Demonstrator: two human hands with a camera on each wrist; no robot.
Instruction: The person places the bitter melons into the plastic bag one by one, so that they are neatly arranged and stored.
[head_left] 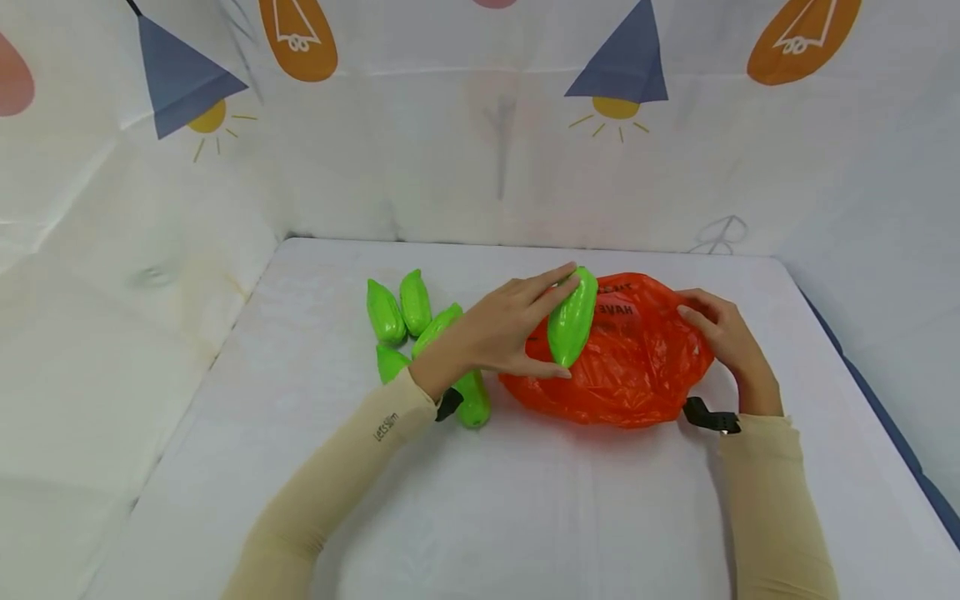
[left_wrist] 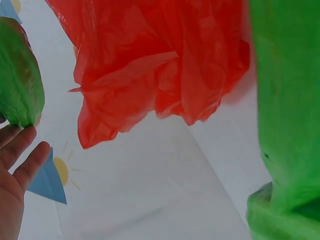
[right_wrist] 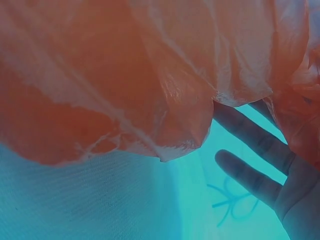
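My left hand (head_left: pixel 510 321) holds a shiny green, ridged, pod-shaped fruit (head_left: pixel 573 321) between thumb and fingers, upright in front of a red plastic bag (head_left: pixel 637 375). In the left wrist view the fingertips lie against the lower end of this fruit (left_wrist: pixel 20 75). My right hand (head_left: pixel 723 329) grips the bag's right edge, thumb on the near side. Crumpled and puffed out, the bag carries dark lettering. The right wrist view has some fingers (right_wrist: pixel 250 180) showing below the bag's edge (right_wrist: pixel 100 90), the others hidden behind the plastic.
Several more green fruits (head_left: pixel 386 312) lie left of the bag, some partly covered by my left forearm. One (head_left: pixel 472 400) sits just under the wrist. A white table (head_left: pixel 450 517) meets a printed white cloth wall (head_left: pixel 435 167) at the back.
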